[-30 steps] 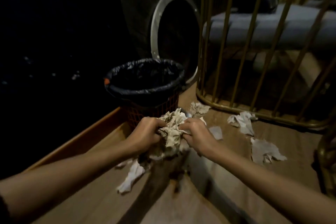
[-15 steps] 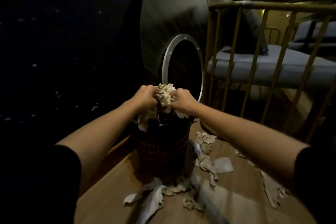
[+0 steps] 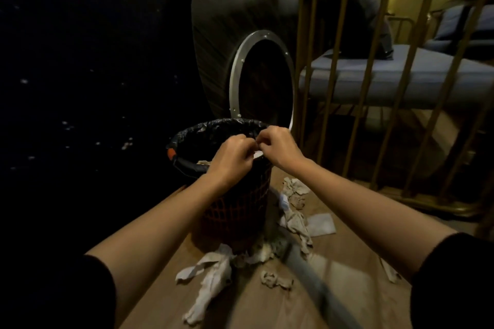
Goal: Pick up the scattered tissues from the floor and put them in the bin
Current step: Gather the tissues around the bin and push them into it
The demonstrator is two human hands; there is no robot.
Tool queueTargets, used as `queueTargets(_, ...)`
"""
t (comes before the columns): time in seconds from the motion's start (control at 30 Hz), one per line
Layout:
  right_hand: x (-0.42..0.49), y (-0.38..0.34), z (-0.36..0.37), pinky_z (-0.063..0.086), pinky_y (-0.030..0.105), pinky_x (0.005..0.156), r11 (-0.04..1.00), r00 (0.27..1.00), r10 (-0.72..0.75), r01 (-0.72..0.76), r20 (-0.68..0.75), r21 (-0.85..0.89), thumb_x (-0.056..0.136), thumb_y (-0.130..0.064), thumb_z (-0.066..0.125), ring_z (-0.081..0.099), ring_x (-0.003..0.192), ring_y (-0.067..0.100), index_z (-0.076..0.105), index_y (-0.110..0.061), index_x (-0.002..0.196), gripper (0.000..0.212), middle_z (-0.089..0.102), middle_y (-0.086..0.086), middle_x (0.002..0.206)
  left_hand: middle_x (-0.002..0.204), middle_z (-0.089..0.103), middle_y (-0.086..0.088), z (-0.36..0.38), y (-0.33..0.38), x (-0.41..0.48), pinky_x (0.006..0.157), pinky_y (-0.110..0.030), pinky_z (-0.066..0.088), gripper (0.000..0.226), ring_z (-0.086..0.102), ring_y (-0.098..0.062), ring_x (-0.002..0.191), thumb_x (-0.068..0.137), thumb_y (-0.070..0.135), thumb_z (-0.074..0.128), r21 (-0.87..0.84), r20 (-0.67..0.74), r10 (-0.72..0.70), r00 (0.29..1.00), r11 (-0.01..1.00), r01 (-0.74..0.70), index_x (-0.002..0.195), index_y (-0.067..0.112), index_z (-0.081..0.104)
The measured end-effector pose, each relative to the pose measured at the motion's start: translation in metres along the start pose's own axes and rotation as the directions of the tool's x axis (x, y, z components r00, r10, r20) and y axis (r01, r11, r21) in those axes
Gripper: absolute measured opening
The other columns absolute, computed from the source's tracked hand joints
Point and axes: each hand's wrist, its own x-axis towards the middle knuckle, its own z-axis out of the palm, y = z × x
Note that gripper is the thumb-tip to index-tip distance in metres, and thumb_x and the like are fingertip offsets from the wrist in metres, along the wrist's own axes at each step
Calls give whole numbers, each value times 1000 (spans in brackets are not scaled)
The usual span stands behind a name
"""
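A red mesh bin [image 3: 235, 211] lined with a black bag [image 3: 187, 136] stands on the wooden floor. Both my hands hover over its opening. My left hand [image 3: 232, 160] and my right hand [image 3: 278, 147] have their fingertips pinched together on a small white tissue scrap [image 3: 258, 153]. A bit of crumpled tissue [image 3: 201, 162] shows inside the bin. Scattered tissues lie on the floor around the bin: a long white one [image 3: 211, 283] in front, a small wad [image 3: 276, 279], a crumpled pile [image 3: 294, 189] to the right, and a flat sheet [image 3: 320, 224].
A gold metal railing [image 3: 366, 93] fences the right side, with a blue mattress [image 3: 401, 75] behind it. A round metal-rimmed opening [image 3: 240, 67] sits behind the bin. A grey pole [image 3: 315, 283] lies slantwise across the floor. The left is dark beyond the floor's edge.
The big tissue wad that both hands lifted from the floor and held over the bin is gone from my hands. They have sunk lower over the rim, pinching only a small scrap.
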Motion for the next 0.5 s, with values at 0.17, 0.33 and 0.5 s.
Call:
queueTargets(0.17, -35, 71, 4, 54, 34, 73, 980, 981, 196, -196, -2, 22, 82, -6, 58, 64, 89, 20, 65, -20, 100, 24, 68, 6, 95, 94, 61, -12, 59, 36, -27, 67, -37, 50, 17, 58, -28, 87, 78, 9, 58, -20, 115, 214, 970, 977, -214, 94, 11, 62)
queueTargets(0.33, -76, 161, 36, 56, 38, 82, 935, 920, 351, -335, 173, -113, 83, -5, 59, 63, 101, 24, 65, -16, 106, 26, 66, 10, 109, 116, 52, -9, 157, 35, -52, 80, -35, 47, 28, 50, -26, 102, 85, 17, 53, 22, 463, 50, 885, 997, -68, 113, 18, 53)
queueTargets(0.5, -124, 235, 82, 51, 38, 91, 846, 770, 528, -512, 358, -147, 85, -18, 59, 54, 114, 27, 53, -22, 125, 40, 58, 7, 123, 134, 41, -12, 235, 21, -53, 99, -38, 38, 52, 42, -30, 118, 88, 30, 53, 20, 560, -195, 805, 975, 222, 136, 20, 35)
